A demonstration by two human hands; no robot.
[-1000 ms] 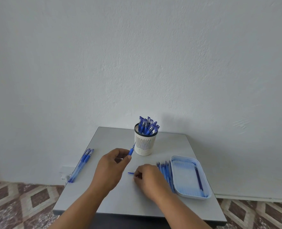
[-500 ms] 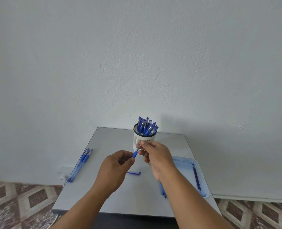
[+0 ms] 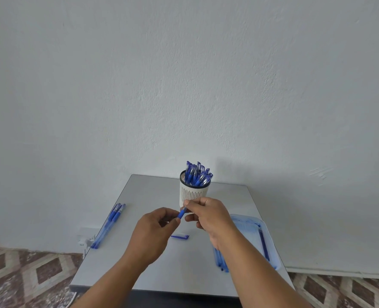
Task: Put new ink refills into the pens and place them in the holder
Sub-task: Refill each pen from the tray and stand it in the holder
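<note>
While both grips pinch one pen (image 3: 181,213), holder (image 3: 193,195) is full w/ pens, tray (image 3: 273,261) has one refill (image 3: 263,243).

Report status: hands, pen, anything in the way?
Left hand grips pen; right hand pinches its tip. Holder behind, nearly full. Loose cap on table.

A second ago the right hand (image 3: 208,215) lay low on the table near the pen cap (image 3: 180,236); it has since risen to just in front of the holder (image 3: 193,194), and its fingertips now pinch the tip end of the pen (image 3: 181,213). The left hand (image 3: 155,230) has brought that pen slightly up toward the holder. The cap, once mostly hidden, lies exposed below both hands.
</note>
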